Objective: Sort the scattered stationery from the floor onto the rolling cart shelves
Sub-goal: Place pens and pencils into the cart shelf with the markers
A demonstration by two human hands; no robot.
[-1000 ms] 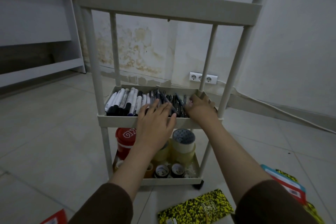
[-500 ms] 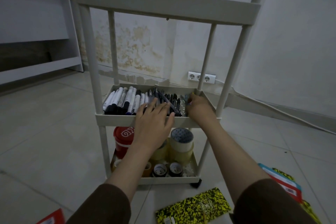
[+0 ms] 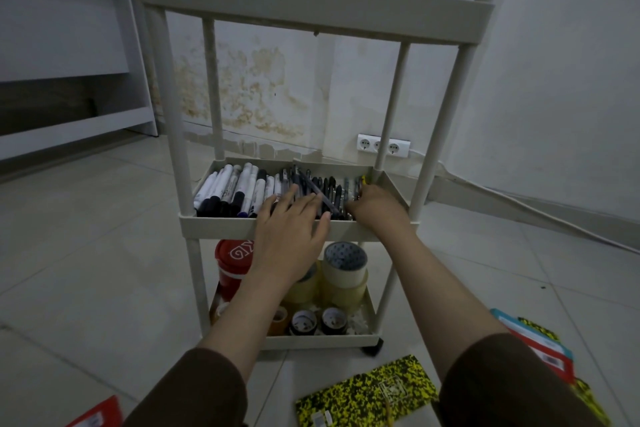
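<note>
White plastic tubing and shallow trays made up the three-tier rolling cart (image 3: 263, 229), which was seen standing on pale floor tiles (image 3: 86, 253). Its middle shelf was filled with white-barrelled markers (image 3: 235, 191) on the left and dark slim pens (image 3: 329, 191) on the right. The left hand (image 3: 291, 229) was laid flat over the shelf's front lip, its fingers spread and straight across the pens. The right hand (image 3: 377, 208) was curled at the shelf's right end among the pens; what it pinched could not be told. Rolls of tape (image 3: 344, 267) and a red cylindrical container (image 3: 233, 263) were stored on the bottom shelf. A yellow-and-black speckled notebook (image 3: 367, 392) was left lying on the floor in front of the cart.
</note>
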